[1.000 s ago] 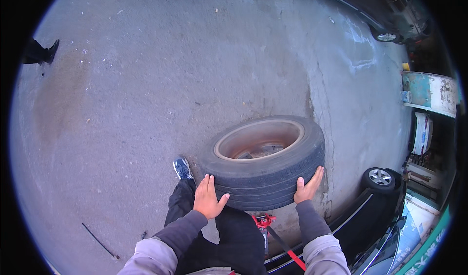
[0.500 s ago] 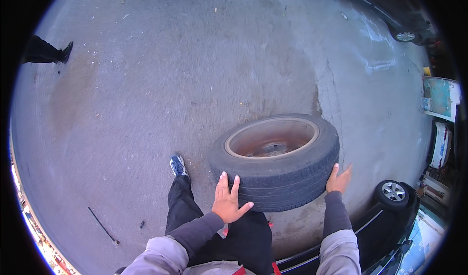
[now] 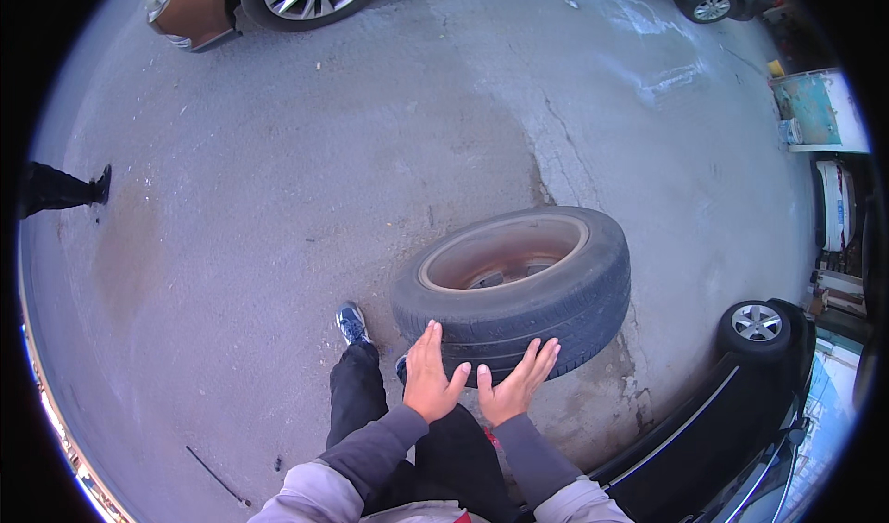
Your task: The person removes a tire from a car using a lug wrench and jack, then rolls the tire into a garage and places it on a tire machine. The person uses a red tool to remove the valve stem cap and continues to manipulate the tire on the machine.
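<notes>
A car wheel (image 3: 585, 324) with a worn black tyre is tipped in front of me, the brownish, rusty inner side of its rim (image 3: 546, 238) facing up. My left hand (image 3: 431, 378) is at the near side of the tread, fingers stretched out and together, thumb apart. Beside it my right hand (image 3: 519, 384) is spread in the same way against the near tread. The palms face the tyre and neither hand grips it; whether both press on the rubber I cannot tell. The wheel's lower side is hidden.
A black car (image 3: 685, 444) stands close at the lower right, a brown car (image 3: 199, 9) at the far left. A thin dark rod (image 3: 215, 473) lies on the ground at the lower left. Someone's leg (image 3: 60, 188) shows at the left edge. A teal and white cabinet (image 3: 815, 111) is at the right.
My right hand has moved left from the tyre's right side to its near tread, next to my left hand. The view has turned, bringing the brown car into sight.
</notes>
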A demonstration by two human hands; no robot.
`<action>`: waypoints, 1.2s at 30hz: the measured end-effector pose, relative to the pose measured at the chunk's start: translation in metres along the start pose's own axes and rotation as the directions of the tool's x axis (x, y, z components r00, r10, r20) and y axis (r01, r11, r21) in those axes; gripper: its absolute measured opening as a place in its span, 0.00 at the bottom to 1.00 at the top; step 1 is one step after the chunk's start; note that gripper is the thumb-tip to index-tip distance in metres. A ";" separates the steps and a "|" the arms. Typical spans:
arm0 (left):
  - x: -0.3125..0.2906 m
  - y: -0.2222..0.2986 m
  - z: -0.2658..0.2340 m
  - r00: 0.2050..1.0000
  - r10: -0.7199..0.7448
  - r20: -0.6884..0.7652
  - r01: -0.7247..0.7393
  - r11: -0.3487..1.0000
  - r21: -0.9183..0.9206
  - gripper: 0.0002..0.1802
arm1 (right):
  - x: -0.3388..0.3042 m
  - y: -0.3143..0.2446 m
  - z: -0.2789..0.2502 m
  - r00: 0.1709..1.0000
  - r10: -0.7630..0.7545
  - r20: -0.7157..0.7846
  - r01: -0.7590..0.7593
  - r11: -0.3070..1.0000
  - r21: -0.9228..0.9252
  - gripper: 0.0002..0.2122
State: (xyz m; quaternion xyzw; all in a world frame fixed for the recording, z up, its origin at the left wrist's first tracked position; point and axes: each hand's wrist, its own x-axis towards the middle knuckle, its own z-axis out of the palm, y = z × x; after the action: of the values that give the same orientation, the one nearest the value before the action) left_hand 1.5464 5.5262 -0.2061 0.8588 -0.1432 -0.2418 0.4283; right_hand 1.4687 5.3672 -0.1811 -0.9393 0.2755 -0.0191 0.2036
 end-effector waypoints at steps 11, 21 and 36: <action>0.084 -0.030 0.064 0.974 -0.218 0.056 0.215 0.975 0.059 0.51 | 0.147 0.161 -0.053 0.972 0.059 -0.227 -0.099 0.981 -0.169 0.45; 0.141 -0.017 0.142 0.943 -0.282 0.178 0.302 0.949 -0.095 0.66 | 0.244 0.256 -0.105 0.985 0.105 -0.135 -0.108 0.994 -0.016 0.42; 0.199 0.141 0.234 0.910 -0.415 0.011 0.410 0.895 -0.176 0.69 | 0.386 0.429 -0.150 0.995 0.097 0.027 -0.100 0.982 0.158 0.37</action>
State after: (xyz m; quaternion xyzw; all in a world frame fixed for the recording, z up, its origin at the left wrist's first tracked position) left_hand 1.5825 5.1968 -0.2714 0.8321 0.0696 -0.3270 0.4426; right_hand 1.5544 4.7803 -0.2418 -0.9055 0.3171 -0.0219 0.2810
